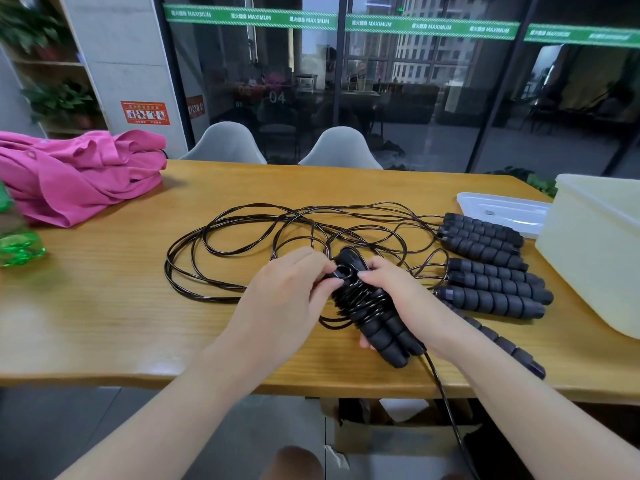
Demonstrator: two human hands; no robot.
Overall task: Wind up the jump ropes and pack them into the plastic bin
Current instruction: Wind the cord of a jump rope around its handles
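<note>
Head view showed both hands at the middle of the wooden table (104, 271), working on one wound jump rope (370, 306). The right hand (398, 299) curled around its paired foam handles, cord coiled tight around them. The left hand (287, 289) pinched the cord at the top end of the bundle. One strand trailed off the near table edge. Behind the hands, loose black cords (242, 237) lay in tangled loops. Six more foam handles (491, 265) lay side by side to the right, just beside the translucent plastic bin (595, 251) at the right edge. The bin's lid (502, 209) lay flat behind them. A pink garment (76, 174) sat at the far left corner.
</note>
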